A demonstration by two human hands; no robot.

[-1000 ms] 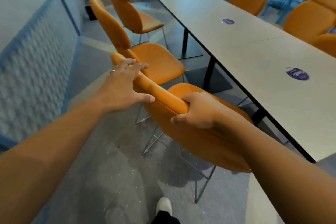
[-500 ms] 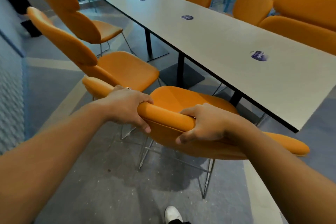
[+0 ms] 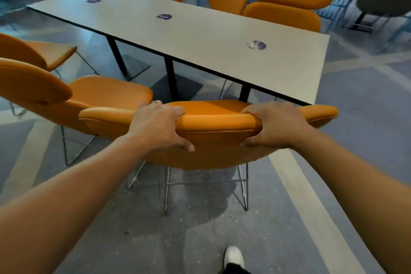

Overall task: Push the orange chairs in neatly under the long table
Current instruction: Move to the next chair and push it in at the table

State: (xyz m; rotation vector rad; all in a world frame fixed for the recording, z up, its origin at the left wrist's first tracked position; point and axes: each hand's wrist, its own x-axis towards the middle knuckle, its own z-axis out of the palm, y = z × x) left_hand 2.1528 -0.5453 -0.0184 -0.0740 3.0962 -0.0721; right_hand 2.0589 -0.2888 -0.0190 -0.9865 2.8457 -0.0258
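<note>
Before the tabletop [image 3: 200, 35], I see my left hand [image 3: 159, 125] and right hand [image 3: 272, 125] both clamped on the orange chair's backrest [image 3: 218, 122].

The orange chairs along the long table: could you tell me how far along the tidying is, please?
Done: none on this side. In hand: left hand and right hand grip the nearest chair's backrest, its seat barely reaching the long table. Left: the middle chair and far chair, both pulled out.
</note>
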